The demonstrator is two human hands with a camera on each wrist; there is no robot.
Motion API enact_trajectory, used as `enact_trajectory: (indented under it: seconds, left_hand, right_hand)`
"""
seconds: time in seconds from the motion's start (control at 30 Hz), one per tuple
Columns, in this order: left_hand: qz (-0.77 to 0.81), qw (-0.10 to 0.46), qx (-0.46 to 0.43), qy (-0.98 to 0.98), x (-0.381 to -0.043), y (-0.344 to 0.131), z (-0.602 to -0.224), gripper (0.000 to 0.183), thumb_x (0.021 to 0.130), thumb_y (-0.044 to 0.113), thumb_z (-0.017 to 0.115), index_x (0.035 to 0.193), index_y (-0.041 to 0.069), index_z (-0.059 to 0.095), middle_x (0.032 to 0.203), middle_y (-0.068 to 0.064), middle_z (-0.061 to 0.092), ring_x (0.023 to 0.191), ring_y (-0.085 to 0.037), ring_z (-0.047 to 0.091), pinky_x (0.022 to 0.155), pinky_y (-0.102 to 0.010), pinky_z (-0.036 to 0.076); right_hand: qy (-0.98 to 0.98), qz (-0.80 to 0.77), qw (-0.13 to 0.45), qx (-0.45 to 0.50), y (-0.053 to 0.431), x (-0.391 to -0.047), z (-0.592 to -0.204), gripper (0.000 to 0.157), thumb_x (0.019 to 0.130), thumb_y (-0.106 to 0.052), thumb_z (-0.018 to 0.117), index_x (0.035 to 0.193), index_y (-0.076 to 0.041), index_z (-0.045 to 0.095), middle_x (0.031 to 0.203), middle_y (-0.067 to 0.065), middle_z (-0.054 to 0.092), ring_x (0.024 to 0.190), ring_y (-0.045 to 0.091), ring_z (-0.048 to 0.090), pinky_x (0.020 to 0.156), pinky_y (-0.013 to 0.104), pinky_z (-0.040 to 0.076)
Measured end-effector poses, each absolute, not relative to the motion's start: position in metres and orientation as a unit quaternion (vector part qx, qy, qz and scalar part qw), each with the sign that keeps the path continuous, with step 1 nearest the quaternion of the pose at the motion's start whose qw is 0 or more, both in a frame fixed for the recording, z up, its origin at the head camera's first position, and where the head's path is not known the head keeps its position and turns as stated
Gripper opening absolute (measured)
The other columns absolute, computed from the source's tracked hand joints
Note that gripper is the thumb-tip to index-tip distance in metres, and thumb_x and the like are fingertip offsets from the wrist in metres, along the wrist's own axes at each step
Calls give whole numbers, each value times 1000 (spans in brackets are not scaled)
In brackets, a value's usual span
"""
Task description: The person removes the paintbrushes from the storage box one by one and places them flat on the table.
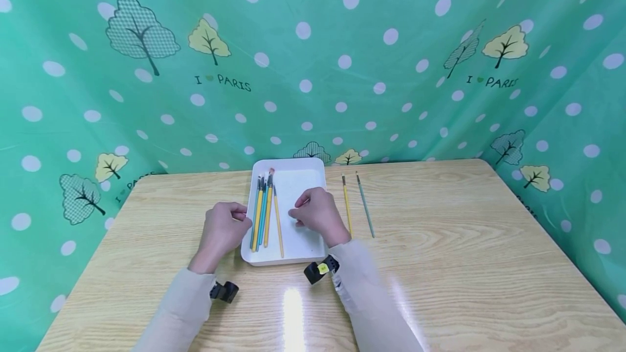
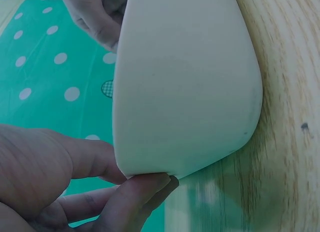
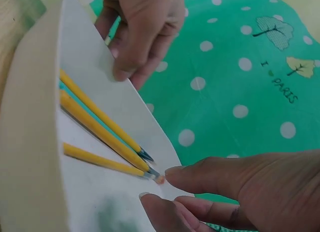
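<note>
Paintbrushes in the white tray's left half; two loose brushes right of it, on the table.
Left hand pinches tray's left rim; right hand, over the tray, empty, digits parted, is nearer the loose pair, long axes roughly along tray's right side.

The tray looked like smooth plastic, mostly matt. On its left side, the brushes had smooth handles, seemingly painted wood, and metal-looking collars. The table showed wood grain under a glossy finish that reflected a bright streak on the near side. The curtain on the far side looked like smooth, thin cloth or plastic sheet with a faint sheen. The sleeves seemed matt cloth, the wrist cameras hard plastic.
</note>
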State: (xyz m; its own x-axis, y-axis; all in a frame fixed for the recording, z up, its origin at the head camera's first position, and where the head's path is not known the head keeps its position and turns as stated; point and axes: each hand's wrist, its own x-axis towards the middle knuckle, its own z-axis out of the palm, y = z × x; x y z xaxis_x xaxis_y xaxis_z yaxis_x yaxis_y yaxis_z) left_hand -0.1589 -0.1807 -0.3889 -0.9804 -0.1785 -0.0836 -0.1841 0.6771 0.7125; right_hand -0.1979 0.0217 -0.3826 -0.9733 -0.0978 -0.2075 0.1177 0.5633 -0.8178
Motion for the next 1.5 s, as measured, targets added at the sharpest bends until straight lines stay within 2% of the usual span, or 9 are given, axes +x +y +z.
enact_trajectory:
  seconds: [0.33, 0.73, 0.97, 1.2, 1.33, 1.5]
  left_hand:
    - [388, 1, -92, 917, -158, -181, -389, 31, 90, 7, 61, 117, -5, 71, 97, -17, 72, 77, -20, 67, 63, -25, 52]
    - [391, 6, -90, 916, -158, -180, -388, 31, 90, 6, 62, 117, -5, 71, 97, -17, 72, 78, -20, 67, 64, -26, 52]
    - [391, 4, -90, 916, -158, -180, -388, 32, 89, 5, 62, 118, -6, 70, 98, -17, 72, 80, -21, 67, 65, -26, 53]
    - [392, 3, -89, 916, -158, -180, -388, 31, 89, 5, 62, 117, -6, 70, 97, -17, 72, 78, -20, 67, 64, -26, 52]
    - [391, 1, -91, 916, -157, -180, -387, 31, 89, 5, 62, 117, -6, 70, 97, -17, 72, 78, -21, 67, 64, -26, 52]
    - [389, 4, -94, 916, -157, -180, -387, 31, 90, 5, 62, 118, -6, 70, 98, -17, 71, 79, -21, 67, 64, -25, 52]
  right_hand:
    - [892, -438, 111, -9, -1, -189, -390, 19, 83, -15, 84, 86, -7, 66, 71, 4, 67, 59, 14, 65, 56, 24, 44]
    - [910, -403, 96, -3, -14, -187, -405, 27, 80, -20, 87, 79, -9, 63, 78, 3, 62, 68, 16, 59, 57, 24, 43]
    - [914, -398, 80, -4, -21, -181, -407, 18, 84, -12, 81, 82, -5, 65, 76, 4, 64, 62, 14, 61, 52, 23, 46]
    - [919, -387, 73, 16, -25, -180, -405, 18, 82, -8, 80, 71, -4, 66, 62, 3, 63, 52, 15, 59, 44, 24, 44]
    - [913, -398, 86, 12, -22, -180, -404, 18, 80, -9, 81, 71, -4, 66, 60, 4, 62, 50, 15, 58, 43, 25, 43]
    - [905, -410, 114, 12, -16, -182, -401, 21, 81, -11, 82, 71, -6, 64, 69, 5, 64, 59, 17, 60, 50, 26, 44]
